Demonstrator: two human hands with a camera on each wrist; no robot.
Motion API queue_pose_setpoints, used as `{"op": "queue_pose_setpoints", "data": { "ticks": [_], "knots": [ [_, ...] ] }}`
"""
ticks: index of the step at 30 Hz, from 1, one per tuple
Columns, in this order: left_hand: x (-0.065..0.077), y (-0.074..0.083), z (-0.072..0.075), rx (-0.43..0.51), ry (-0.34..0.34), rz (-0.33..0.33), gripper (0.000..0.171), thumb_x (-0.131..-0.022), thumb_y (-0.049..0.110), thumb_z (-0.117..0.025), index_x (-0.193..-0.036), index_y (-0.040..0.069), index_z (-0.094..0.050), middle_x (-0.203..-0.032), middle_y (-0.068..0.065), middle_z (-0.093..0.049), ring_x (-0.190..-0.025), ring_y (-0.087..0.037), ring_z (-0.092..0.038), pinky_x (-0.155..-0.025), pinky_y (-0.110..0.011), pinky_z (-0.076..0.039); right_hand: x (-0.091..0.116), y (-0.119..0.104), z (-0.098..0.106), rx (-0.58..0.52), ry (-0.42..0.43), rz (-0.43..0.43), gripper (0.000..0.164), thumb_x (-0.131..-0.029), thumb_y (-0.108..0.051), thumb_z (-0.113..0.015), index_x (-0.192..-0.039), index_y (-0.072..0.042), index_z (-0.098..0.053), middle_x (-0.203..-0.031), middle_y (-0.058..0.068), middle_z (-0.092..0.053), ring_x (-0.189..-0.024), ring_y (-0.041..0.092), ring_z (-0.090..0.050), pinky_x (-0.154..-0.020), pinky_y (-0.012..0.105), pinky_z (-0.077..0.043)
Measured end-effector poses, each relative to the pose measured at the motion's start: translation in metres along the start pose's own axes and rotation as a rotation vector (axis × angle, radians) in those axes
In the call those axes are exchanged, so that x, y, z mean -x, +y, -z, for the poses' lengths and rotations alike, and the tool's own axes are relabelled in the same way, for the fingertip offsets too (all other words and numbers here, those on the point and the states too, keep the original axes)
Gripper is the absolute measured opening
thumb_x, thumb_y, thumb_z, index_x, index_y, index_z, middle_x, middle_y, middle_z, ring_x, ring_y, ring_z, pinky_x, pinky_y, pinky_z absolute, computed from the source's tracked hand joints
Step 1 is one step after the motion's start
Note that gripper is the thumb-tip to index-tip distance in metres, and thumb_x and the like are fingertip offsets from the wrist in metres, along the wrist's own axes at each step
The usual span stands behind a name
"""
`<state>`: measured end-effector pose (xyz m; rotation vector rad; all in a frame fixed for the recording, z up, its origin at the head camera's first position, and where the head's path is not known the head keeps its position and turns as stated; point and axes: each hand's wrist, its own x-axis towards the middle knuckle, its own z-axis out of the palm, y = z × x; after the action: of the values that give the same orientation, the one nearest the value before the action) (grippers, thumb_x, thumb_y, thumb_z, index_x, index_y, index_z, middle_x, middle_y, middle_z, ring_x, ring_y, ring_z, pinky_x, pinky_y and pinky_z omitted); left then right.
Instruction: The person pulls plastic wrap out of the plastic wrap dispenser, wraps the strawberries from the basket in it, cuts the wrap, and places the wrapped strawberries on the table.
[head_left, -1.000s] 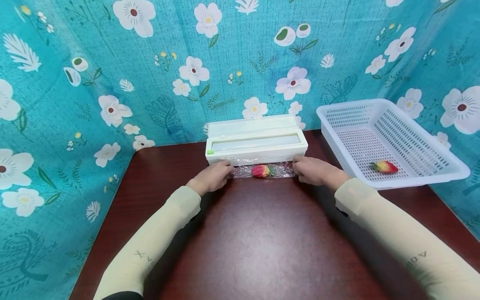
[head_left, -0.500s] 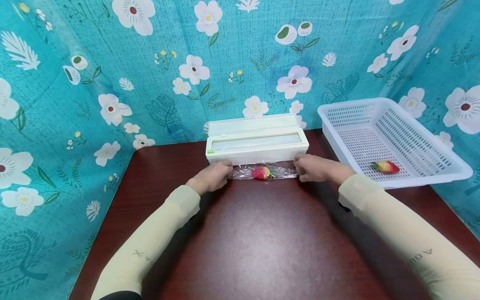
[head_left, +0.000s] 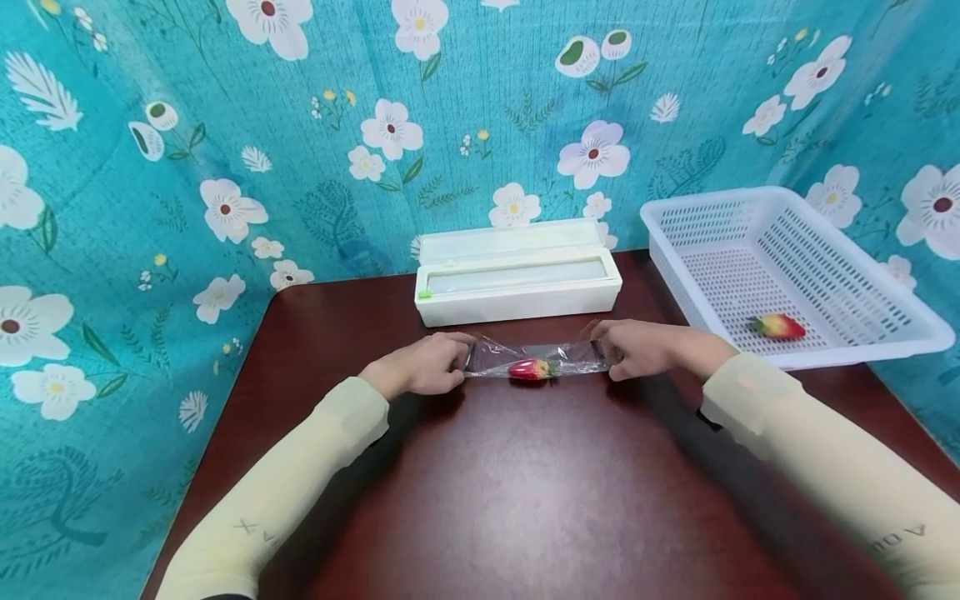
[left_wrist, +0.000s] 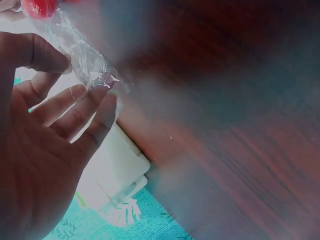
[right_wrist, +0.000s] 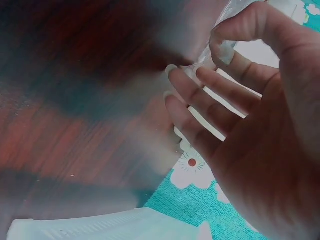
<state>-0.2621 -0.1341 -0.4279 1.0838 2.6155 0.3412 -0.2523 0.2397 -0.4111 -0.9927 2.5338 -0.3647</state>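
Note:
A strip of clear cling film (head_left: 491, 360) stretches between my two hands in the head view, with a red and yellow strawberry (head_left: 529, 369) wrapped in its middle. My left hand (head_left: 429, 364) pinches the left end of the film between thumb and fingers. At the other end, my right hand (head_left: 637, 348) pinches it too, thumb against forefinger in the right wrist view. Just behind the film stands a white cling film dispenser (head_left: 517, 304), its clear lid raised and a green slider at its left end. The left wrist view catches only part of the strawberry (left_wrist: 40, 7).
To the right, a white plastic basket (head_left: 862, 354) stands on the dark brown table (head_left: 480, 492), holding another red and yellow strawberry (head_left: 782, 326). A blue floral cloth (head_left: 465, 100) hangs behind the table and along its sides.
Both hands have come towards me, bringing the film and strawberry away from the dispenser's front. A gap of table now shows between film and dispenser. The head view has shifted slightly.

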Motion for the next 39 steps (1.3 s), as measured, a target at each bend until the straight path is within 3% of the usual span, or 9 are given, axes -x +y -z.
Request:
{"op": "queue_pose_setpoints", "data": {
  "ticks": [4, 9, 13, 18, 26, 32, 39],
  "knots": [
    [0.006, 0.003, -0.004, 0.015, -0.061, 0.028, 0.023, -0.094, 0.017, -0.061, -0.072, 0.017, -0.058, -0.156, -0.016, -0.046, -0.138, -0.025, -0.051, -0.087, -0.033, -0.047, 0.004, -0.003, -0.002, -0.025, -0.014, -0.011, 0.019, -0.081, -0.011, -0.07, -0.066, -0.015, -0.06, -0.143, 0.028, -0.053, -0.111, 0.031, -0.061, -0.082, 0.036, -0.046],
    [0.012, 0.005, -0.009, 0.035, -0.114, 0.045, 0.022, -0.096, 0.018, -0.06, -0.074, 0.016, -0.059, -0.16, -0.019, -0.038, -0.13, -0.028, -0.058, -0.089, -0.034, -0.047, 0.009, -0.005, -0.006, -0.042, -0.025, -0.028, 0.018, -0.083, -0.013, -0.07, -0.068, -0.016, -0.06, -0.149, 0.031, -0.047, -0.1, 0.024, -0.062, -0.079, 0.034, -0.045],
    [0.017, 0.009, -0.01, 0.022, -0.125, 0.067, 0.019, -0.096, 0.019, -0.06, -0.078, 0.016, -0.058, -0.161, -0.023, -0.034, -0.124, -0.028, -0.062, -0.089, -0.034, -0.047, 0.012, -0.008, -0.011, -0.043, -0.036, -0.05, 0.02, -0.085, -0.015, -0.069, -0.068, -0.016, -0.06, -0.154, 0.034, -0.039, -0.109, 0.032, -0.064, -0.072, 0.031, -0.045],
    [0.022, 0.013, -0.01, 0.008, -0.147, 0.1, 0.018, -0.097, 0.022, -0.061, -0.08, 0.017, -0.059, -0.162, -0.025, -0.031, -0.119, -0.026, -0.063, -0.084, -0.034, -0.048, 0.017, -0.011, -0.015, -0.037, -0.034, -0.066, 0.022, -0.086, -0.016, -0.068, -0.067, -0.016, -0.058, -0.155, 0.036, -0.035, -0.126, 0.043, -0.057, -0.065, 0.029, -0.043],
    [0.028, 0.016, -0.01, 0.029, -0.169, 0.121, 0.018, -0.098, 0.021, -0.059, -0.081, 0.017, -0.061, -0.163, -0.025, -0.029, -0.132, -0.031, -0.055, -0.089, -0.036, -0.047, 0.025, -0.014, -0.018, -0.047, -0.022, -0.051, 0.02, -0.086, -0.016, -0.067, -0.068, -0.016, -0.058, -0.153, 0.038, -0.035, -0.124, 0.044, -0.058, -0.07, 0.03, -0.044],
    [0.032, 0.02, -0.011, 0.02, -0.193, 0.155, 0.018, -0.097, 0.022, -0.059, -0.08, 0.017, -0.061, -0.164, -0.026, -0.025, -0.114, -0.027, -0.064, -0.085, -0.036, -0.047, 0.026, -0.02, -0.018, -0.042, -0.055, -0.105, 0.019, -0.088, -0.02, -0.067, -0.071, -0.018, -0.06, -0.156, 0.039, -0.03, -0.135, 0.048, -0.049, -0.064, 0.032, -0.046],
    [0.038, 0.02, -0.012, 0.028, -0.165, 0.173, 0.014, -0.097, 0.022, -0.058, -0.084, 0.018, -0.061, -0.163, -0.024, -0.028, -0.144, -0.035, -0.042, -0.099, -0.041, -0.045, 0.026, -0.022, -0.02, -0.036, -0.062, -0.14, 0.019, -0.092, -0.023, -0.067, -0.074, -0.019, -0.06, -0.154, 0.04, -0.031, -0.142, 0.05, -0.039, -0.074, 0.039, -0.049]
  ]
}}
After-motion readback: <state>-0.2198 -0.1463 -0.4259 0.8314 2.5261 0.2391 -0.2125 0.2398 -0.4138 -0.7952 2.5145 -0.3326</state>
